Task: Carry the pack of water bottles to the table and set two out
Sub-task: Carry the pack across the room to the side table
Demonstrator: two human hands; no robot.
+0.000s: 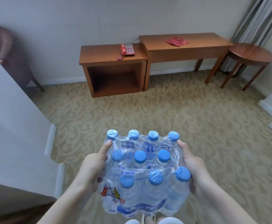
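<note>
Two hands: both on the load, mid-carry over carpet
Left hand (94, 165): clamped flat on the pack's left side, index finger stretched forward
Pack of water bottles (145, 172): held at waist height between both palms; looks heavy, wrap soft and slippery, so grip low on the sides
Right hand (192, 165): cupped around the right side
Table (187, 46): well ahead, against the wall

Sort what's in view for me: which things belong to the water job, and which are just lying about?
Part of the job:
- pack of water bottles, carried above the carpet
- left hand and right hand, gripping its two sides
- long wooden table, the likely drop-off

Just lying about:
- red telephone on the low cabinet
- red cloth on the table
- round side table
- chair
</note>
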